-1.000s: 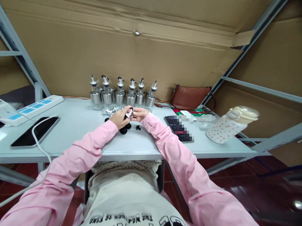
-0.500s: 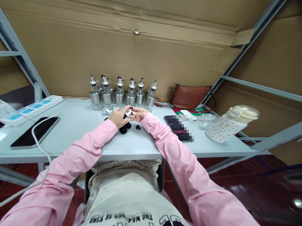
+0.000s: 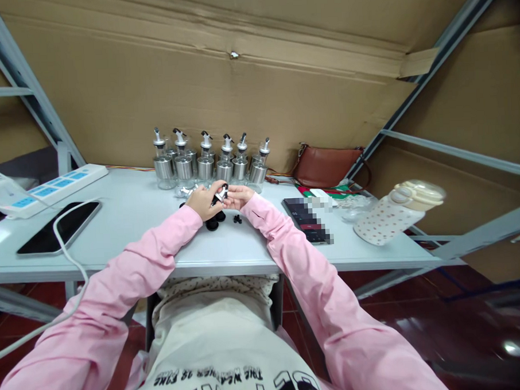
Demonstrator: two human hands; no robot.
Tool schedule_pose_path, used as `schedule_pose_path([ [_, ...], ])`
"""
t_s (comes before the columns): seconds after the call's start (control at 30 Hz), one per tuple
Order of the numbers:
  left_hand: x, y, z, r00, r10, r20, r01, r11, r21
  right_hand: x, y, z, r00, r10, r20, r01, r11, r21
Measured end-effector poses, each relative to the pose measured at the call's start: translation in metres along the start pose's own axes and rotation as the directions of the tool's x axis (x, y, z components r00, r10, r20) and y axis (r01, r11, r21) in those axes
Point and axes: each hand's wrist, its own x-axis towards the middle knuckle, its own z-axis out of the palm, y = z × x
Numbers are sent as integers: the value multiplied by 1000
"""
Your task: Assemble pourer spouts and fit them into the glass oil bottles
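My left hand point(image 3: 204, 201) and my right hand point(image 3: 240, 196) meet over the middle of the white table point(image 3: 127, 224), both pinched on a small silver-and-black pourer spout point(image 3: 221, 194). Small black stoppers point(image 3: 213, 222) lie on the table just under my hands, and two tiny black bits point(image 3: 237, 219) sit to their right. Behind my hands stands a row of several glass oil bottles point(image 3: 207, 163) with steel collars and pourer tops. A few loose silver spouts point(image 3: 187, 191) lie in front of the bottles.
A phone point(image 3: 58, 227) with a white cable lies at the left, beside a white power strip point(image 3: 48, 190). At the right are another phone point(image 3: 306, 220), a brown bag point(image 3: 325, 168) and a dotted water bottle point(image 3: 394, 215) on its side. Cardboard walls stand behind.
Both hands stay together on the spout with only slight finger movement. The view has shifted very little.
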Motion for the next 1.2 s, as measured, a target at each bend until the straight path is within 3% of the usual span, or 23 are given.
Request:
schedule_pose_path([
  [0.3, 0, -1, 1, 998, 23, -58, -26, 998, -50, -6, -6, 2, 998, 16, -62, -15, 1000, 9],
  [0.57, 0, -1, 2, 998, 50, -46, -54, 995, -87, -4, -4, 2, 993, -12, -114, 11, 1000, -8],
  [0.8, 0, 0, 1, 995, 95, -44, -100, 987, -129, -3, -4, 2, 996, -24, -90, 24, 1000, -6],
  [1.2, 0, -4, 7, 998, 26, -56, -36, 982, -185, 1, 1, -6, 999, -47, -26, 46, 999, -19],
])
